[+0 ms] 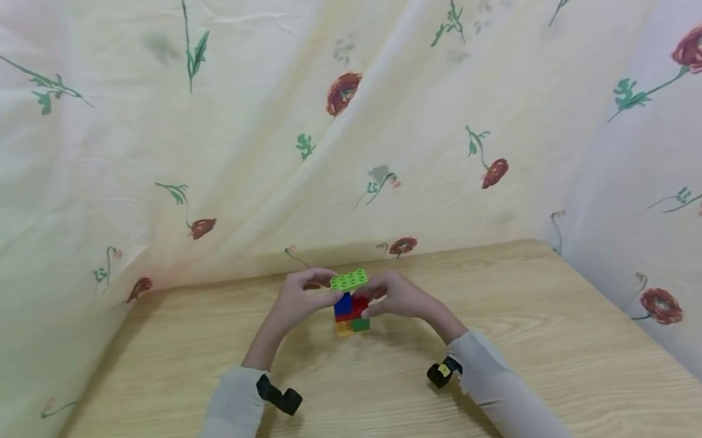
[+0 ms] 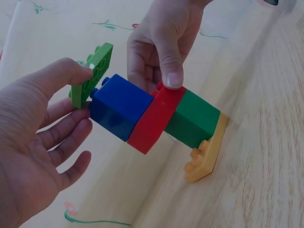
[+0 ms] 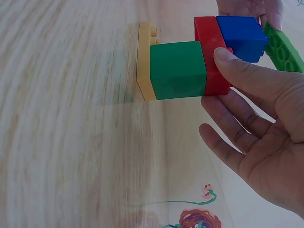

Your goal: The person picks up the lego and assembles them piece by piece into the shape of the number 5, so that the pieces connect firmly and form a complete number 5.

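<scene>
A stack of toy building bricks stands upright on the wooden table. At its base lies a flat yellow-orange brick (image 2: 209,159), with a green brick (image 3: 178,70) on one end of it. Above that sit a flat red brick (image 2: 154,118) and a blue brick (image 2: 121,107). My left hand (image 1: 298,299) pinches a flat light-green brick (image 1: 349,280) between thumb and fingers, tilted at the blue brick's studs; whether it touches them I cannot tell. My right hand (image 1: 397,296) grips the red brick, thumb on its near side.
The wooden table (image 1: 366,410) extends around the stack on all sides. A flower-patterned cloth (image 1: 259,150) hangs behind the table and at both sides. Black wrist cameras are strapped over both pale sleeves (image 1: 226,411).
</scene>
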The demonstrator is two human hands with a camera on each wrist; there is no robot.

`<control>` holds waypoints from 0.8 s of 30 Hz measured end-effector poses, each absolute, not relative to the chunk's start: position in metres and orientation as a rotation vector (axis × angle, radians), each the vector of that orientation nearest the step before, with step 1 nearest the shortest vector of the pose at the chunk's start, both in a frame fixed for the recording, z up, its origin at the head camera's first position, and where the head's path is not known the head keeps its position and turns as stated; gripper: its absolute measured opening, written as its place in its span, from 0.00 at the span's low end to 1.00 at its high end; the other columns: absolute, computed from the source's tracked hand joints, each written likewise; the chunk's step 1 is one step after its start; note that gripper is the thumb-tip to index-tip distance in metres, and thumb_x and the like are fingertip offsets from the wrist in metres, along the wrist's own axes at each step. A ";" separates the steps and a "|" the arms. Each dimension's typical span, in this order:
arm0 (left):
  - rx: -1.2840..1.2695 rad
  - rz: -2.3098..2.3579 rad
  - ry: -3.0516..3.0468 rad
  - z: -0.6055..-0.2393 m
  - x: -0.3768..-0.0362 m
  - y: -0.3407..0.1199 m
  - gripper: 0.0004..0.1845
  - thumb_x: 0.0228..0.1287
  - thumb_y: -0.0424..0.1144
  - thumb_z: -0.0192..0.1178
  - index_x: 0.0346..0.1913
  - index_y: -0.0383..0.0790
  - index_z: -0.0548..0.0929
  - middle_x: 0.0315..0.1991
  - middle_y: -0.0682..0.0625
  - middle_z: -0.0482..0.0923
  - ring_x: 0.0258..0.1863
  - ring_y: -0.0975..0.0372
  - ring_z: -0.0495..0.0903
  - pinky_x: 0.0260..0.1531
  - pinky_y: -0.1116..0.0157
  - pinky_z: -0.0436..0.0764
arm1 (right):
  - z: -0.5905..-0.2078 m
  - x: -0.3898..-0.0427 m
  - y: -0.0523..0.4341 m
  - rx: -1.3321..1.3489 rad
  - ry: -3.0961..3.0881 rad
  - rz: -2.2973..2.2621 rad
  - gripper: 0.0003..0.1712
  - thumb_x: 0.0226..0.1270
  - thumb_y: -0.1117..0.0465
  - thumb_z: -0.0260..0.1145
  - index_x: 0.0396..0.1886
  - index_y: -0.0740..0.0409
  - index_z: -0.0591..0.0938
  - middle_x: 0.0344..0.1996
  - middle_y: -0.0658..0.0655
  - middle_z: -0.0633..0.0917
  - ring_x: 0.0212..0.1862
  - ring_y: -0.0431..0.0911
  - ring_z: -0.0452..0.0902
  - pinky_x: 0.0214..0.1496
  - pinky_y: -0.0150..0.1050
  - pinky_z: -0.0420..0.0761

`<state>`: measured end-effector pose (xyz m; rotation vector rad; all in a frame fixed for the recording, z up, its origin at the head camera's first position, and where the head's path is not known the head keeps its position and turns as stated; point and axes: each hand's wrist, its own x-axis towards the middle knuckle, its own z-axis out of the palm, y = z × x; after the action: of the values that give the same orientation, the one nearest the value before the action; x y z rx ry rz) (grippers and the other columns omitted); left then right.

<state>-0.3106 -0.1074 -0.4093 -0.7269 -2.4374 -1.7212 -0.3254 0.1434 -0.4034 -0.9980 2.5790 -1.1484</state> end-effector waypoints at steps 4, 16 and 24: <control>-0.731 -1.700 -2.436 -0.411 -0.311 -0.104 0.17 0.60 0.42 0.74 0.51 0.44 0.87 0.46 0.46 0.87 0.50 0.51 0.83 0.64 0.38 0.71 | -0.403 -0.326 0.146 -0.988 2.571 -1.168 0.22 0.62 0.63 0.76 0.56 0.62 0.86 0.52 0.59 0.89 0.53 0.51 0.85 0.60 0.54 0.82; -0.711 -1.656 -2.460 -0.409 -0.310 -0.105 0.17 0.59 0.41 0.75 0.51 0.44 0.88 0.44 0.48 0.88 0.49 0.52 0.83 0.64 0.40 0.73 | -0.405 -0.329 0.145 -0.984 2.556 -1.196 0.22 0.61 0.63 0.76 0.55 0.63 0.85 0.50 0.60 0.90 0.51 0.50 0.87 0.62 0.57 0.80; -0.701 -1.671 -2.472 -0.408 -0.309 -0.105 0.17 0.58 0.41 0.76 0.50 0.44 0.88 0.44 0.47 0.88 0.50 0.49 0.83 0.64 0.39 0.73 | -0.405 -0.328 0.145 -0.974 2.571 -1.193 0.21 0.61 0.62 0.77 0.54 0.62 0.86 0.48 0.59 0.90 0.49 0.49 0.87 0.61 0.58 0.80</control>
<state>-0.3091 -0.1053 -0.4080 -0.7007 -2.4723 -1.6709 -0.3279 0.1447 -0.4050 -0.9738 2.5712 -1.1935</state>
